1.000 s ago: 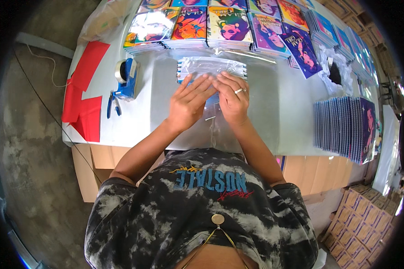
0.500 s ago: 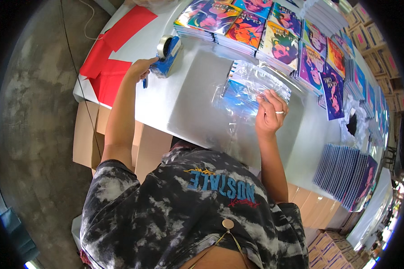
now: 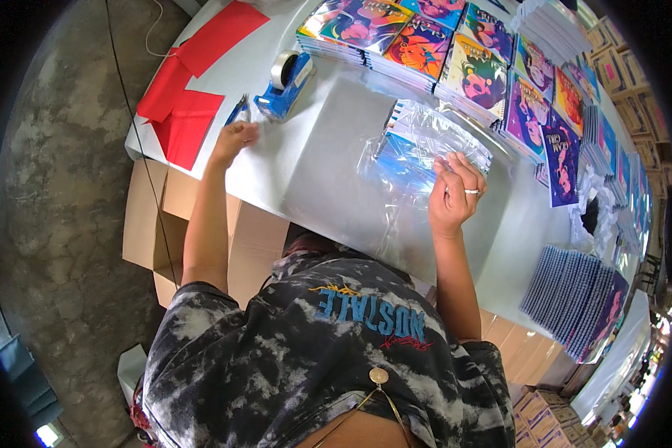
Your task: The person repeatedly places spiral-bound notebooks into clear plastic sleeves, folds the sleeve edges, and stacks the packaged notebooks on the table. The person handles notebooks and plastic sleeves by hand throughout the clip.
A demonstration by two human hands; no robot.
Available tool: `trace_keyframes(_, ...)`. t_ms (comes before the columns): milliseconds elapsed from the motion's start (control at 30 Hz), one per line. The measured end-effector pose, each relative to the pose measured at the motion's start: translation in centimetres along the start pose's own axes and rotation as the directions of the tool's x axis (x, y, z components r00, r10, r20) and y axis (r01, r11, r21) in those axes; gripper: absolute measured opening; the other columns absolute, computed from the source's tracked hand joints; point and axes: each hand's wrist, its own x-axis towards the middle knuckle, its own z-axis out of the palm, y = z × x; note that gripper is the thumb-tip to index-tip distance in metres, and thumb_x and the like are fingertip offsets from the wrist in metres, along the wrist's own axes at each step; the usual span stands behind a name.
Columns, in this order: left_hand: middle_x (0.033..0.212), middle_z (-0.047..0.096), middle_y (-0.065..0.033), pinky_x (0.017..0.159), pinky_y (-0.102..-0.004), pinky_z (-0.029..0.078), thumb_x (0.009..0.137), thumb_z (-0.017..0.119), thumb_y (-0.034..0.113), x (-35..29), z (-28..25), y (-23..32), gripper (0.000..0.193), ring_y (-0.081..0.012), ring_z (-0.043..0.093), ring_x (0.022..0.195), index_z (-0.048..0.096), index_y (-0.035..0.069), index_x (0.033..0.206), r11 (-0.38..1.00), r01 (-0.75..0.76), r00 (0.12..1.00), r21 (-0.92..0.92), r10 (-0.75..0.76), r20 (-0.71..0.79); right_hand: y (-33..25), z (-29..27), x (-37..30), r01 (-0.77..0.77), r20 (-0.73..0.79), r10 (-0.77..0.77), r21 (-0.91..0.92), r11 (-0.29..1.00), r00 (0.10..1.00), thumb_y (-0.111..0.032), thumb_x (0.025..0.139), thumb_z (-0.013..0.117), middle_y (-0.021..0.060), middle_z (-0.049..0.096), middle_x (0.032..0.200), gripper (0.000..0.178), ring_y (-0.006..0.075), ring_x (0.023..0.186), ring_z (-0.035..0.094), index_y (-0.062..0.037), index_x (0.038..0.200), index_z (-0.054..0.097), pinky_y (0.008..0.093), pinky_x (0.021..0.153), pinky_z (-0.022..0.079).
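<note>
My right hand (image 3: 455, 193), with a ring on one finger, pinches the clear plastic wrapper (image 3: 425, 138) at its right side. Inside that wrapper lies a spiral notebook (image 3: 402, 155), its blue and white side up, on a grey mat (image 3: 317, 168). My left hand (image 3: 236, 140) hovers over the table's left part, thumb and fingertips together. Its fingertips are slightly blurred, and whatever they hold is too small to make out. Just beyond it are a blue tape dispenser (image 3: 282, 95) with a roll on it and a small blue-handled tool (image 3: 238, 109).
Red sheets (image 3: 189, 123) lie at the table's far left. Stacks of colourful notebooks (image 3: 422, 48) line the far side, with more notebooks (image 3: 567, 295) leaning in a row at the right. Crumpled plastic (image 3: 593, 205) sits beside them. Cardboard boxes (image 3: 145, 216) stand below the table's edge.
My left hand has come away from the tape dispenser, toward me, and the blue-handled tool now shows more fully. My right hand keeps its hold on the plastic wrapper.
</note>
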Motion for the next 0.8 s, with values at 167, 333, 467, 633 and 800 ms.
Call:
trace_keyframes(167,0.077,0.066,-0.0124,0.054,-0.0292,0.046,0.09,0.054,0.02,-4.0,7.5,11.3,0.029,-0.0164,0.058,0.057,0.064,-0.003,0.076,0.931,-0.325,0.89,-0.167,0.241,-0.388,0.2,-0.2,0.1,-0.007,0.006,0.007,-0.005,1.0,1.0,0.004,0.067,0.072,0.0029,0.066,0.091,0.018,0.0199,0.091,0.061,-0.0102,0.073,0.063,0.0299,0.082,0.04)
trace_keyframes(333,0.06,0.061,-0.0059,0.041,-0.0218,0.04,0.09,0.057,0.026,-18.8,18.4,20.6,0.033,-0.0088,0.049,0.042,0.062,0.002,0.067,0.863,0.1,0.888,-0.496,0.148,0.436,0.0,-0.1,0.1,0.004,0.01,-0.004,-0.013,1.0,1.0,0.0,0.068,0.072,0.0012,0.065,0.092,0.016,0.0185,0.093,0.06,-0.0121,0.072,0.063,0.0302,0.083,0.04)
trace_keyframes(467,0.052,0.054,-0.0024,0.039,-0.0198,0.033,0.082,0.068,0.034,-19.7,21.6,16.9,0.039,-0.0051,0.044,0.041,0.056,0.006,0.057,0.914,0.223,0.898,-0.339,-0.057,0.437,0.0,-0.5,0.3,-0.064,0.029,0.065,-0.02,0.998,0.997,-0.004,0.07,0.07,-0.0012,0.062,0.093,0.023,0.0166,0.09,0.058,-0.015,0.09,0.066,0.0301,0.081,0.039)
trace_keyframes(633,0.054,0.054,-0.0026,0.04,-0.0213,0.034,0.081,0.068,0.035,-18.1,22.4,13.7,0.038,-0.0065,0.045,0.043,0.057,0.006,0.06,0.935,0.257,0.892,-0.245,-0.132,0.431,-1.9,-2.5,2.7,-0.107,0.426,0.202,-0.236,0.966,0.882,-0.005,0.07,0.064,0.0038,0.052,0.111,0.043,0.0234,0.101,0.047,-0.016,0.111,0.063,0.0389,0.084,0.035)
trace_keyframes(800,0.06,0.056,-0.0028,0.05,-0.0243,0.04,0.082,0.067,0.034,-19.0,23.8,8.3,0.035,-0.0099,0.05,0.053,0.062,0.001,0.072,0.957,0.251,0.779,-0.143,-0.112,0.617,-3.5,-3.3,8.2,-0.053,0.555,0.12,-0.135,0.989,0.823,-0.013,0.062,0.072,0.0079,0.049,0.118,0.05,0.031,0.115,0.042,-0.0111,0.111,0.058,0.0422,0.095,0.031)
